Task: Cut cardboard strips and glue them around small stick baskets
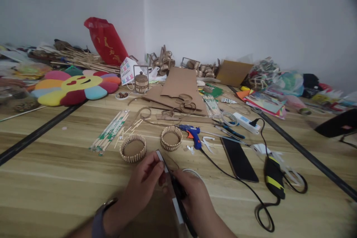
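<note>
My left hand [143,180] is at the near edge of the wooden table [55,171], its fingers pinched on the far end of a thin metal ruler [162,159]. My right hand [195,197] is closed round a black pen-like tool [181,202] laid along the ruler. A brown cardboard piece [158,212] lies under both hands. A roll of clear tape [192,172] sits just beyond my right hand. Two small round baskets made of sticks, one [133,148] and another [171,138], stand just past my hands.
A blue glue gun [193,134] with a black cord, a dark phone [239,159], a black-and-yellow tool [274,176], scissors [231,131] and a power strip [245,122] lie to the right. Bundled sticks [110,132], cardboard sheets [181,85], a flower cushion [75,85] and a red bag [107,42] lie farther back.
</note>
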Demonstrator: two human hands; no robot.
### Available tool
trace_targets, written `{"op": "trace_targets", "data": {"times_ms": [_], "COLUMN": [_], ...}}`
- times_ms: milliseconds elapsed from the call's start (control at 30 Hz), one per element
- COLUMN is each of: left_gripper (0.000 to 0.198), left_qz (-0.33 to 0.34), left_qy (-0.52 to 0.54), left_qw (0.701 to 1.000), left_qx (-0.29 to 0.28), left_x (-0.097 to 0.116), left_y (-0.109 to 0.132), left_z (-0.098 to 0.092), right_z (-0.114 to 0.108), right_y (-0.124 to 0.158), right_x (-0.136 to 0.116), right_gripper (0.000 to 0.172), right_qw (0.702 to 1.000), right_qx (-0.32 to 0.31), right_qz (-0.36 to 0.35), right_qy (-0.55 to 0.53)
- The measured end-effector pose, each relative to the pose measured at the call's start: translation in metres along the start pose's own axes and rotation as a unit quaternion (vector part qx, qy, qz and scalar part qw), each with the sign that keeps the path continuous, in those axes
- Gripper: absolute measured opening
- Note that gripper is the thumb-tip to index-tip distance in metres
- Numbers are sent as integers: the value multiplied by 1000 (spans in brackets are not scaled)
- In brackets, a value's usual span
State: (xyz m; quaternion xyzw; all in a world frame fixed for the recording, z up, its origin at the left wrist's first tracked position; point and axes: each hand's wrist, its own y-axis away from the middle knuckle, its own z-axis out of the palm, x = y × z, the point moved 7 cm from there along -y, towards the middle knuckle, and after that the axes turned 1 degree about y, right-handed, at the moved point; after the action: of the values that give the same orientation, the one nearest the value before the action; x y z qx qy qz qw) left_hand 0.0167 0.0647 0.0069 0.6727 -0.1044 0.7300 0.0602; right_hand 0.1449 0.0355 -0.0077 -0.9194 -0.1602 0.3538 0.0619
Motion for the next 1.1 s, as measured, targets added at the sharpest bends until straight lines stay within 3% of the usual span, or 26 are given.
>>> {"op": "trace_targets", "data": {"times_ms": [367,667,867,1000,1100], "left_gripper": [40,39,37,31,29], "left_qz": [-6,-29,-26,-22,-3], "left_qy": [-2,11,35,31,33], "left_qw": [1000,999,998,999,998], "left_qx": [-12,-33,-36,6,54], "left_x": [-2,-11,-10,-9,-8], "left_y": [1,3,2,-1,-4], "left_z": [2,6,8,0,-11], "right_z": [0,-4,0,-7,-30], "right_y": [0,-1,-1,-2,-6], "right_x": [-2,-4,1,3,16], "right_gripper": [11,9,12,11,20], "right_qw": [998,998,1000,999,995], "right_qx": [-16,24,3,52,90], "right_qz": [6,-14,10,7,47], "right_qy": [-67,-56,-30,-10,6]}}
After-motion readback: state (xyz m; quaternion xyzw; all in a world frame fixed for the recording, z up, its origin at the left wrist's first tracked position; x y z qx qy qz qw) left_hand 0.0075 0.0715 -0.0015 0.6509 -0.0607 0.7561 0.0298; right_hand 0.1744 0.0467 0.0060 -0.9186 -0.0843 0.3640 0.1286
